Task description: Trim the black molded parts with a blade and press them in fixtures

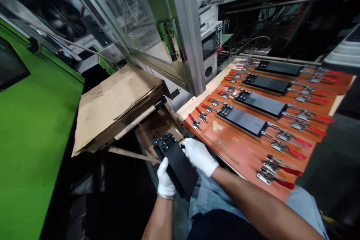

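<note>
A long black panel-shaped part (180, 167), with several round bosses at its upper end, is held tilted over my lap. My left hand (165, 180), in a white glove, grips its left side with the thumb up along the edge. My right hand (200, 156), gloved too, is closed at the part's upper right edge. Its fingertips are pinched around something small and thin that I cannot make out. To the right, several similar black parts (244, 119) lie in rows on an orange board (194, 138), between red-handled toggle clamps (284, 140).
Brown cardboard (118, 97) lies on a stand at the left, above an open cardboard box (149, 129) behind the held part. A metal-framed machine door (187, 33) stands ahead. A green machine panel (30, 138) fills the left side. A control box (210, 41) with buttons is behind the door.
</note>
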`<action>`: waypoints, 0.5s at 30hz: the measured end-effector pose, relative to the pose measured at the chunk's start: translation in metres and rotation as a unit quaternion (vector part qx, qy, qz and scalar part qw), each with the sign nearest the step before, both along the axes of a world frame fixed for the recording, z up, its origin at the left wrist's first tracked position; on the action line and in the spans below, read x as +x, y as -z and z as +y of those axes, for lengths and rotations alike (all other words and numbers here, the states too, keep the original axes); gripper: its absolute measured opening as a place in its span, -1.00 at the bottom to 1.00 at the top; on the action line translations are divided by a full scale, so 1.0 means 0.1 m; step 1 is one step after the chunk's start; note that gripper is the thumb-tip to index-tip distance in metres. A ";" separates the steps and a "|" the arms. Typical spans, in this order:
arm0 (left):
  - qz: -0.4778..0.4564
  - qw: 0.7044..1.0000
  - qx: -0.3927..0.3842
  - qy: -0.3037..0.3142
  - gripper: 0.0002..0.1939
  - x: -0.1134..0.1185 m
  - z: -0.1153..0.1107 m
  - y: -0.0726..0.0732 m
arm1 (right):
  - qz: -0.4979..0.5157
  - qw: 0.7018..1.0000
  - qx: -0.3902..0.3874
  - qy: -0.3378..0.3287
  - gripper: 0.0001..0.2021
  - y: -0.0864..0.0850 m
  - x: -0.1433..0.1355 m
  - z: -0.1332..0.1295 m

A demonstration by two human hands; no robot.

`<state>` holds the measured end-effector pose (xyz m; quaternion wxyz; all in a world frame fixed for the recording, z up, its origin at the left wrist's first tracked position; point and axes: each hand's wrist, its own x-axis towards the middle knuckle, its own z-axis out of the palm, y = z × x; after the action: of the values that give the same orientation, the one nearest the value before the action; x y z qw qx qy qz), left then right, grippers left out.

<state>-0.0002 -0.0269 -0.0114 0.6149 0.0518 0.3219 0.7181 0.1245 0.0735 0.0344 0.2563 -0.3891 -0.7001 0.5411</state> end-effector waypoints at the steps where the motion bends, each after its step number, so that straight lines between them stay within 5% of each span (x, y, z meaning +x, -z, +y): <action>1: 0.000 1.000 0.003 0.006 -0.73 0.01 0.00 -0.02 | -0.006 1.000 -0.001 0.009 -0.67 0.01 0.00 0.03; 7: 0.035 0.999 0.017 0.027 -0.65 0.12 0.09 -0.17 | 0.066 0.993 -0.096 -0.019 -0.70 0.00 -0.04 0.02; 15: 0.043 0.998 0.041 0.020 -0.66 0.09 0.24 -0.08 | 0.165 0.956 -0.232 -0.077 -0.77 -0.12 -0.19 -0.07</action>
<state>0.0086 -0.0028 -0.0038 0.6124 0.1137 0.3174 0.7151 0.1056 0.0668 0.0468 0.2288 -0.2883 -0.5308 0.7634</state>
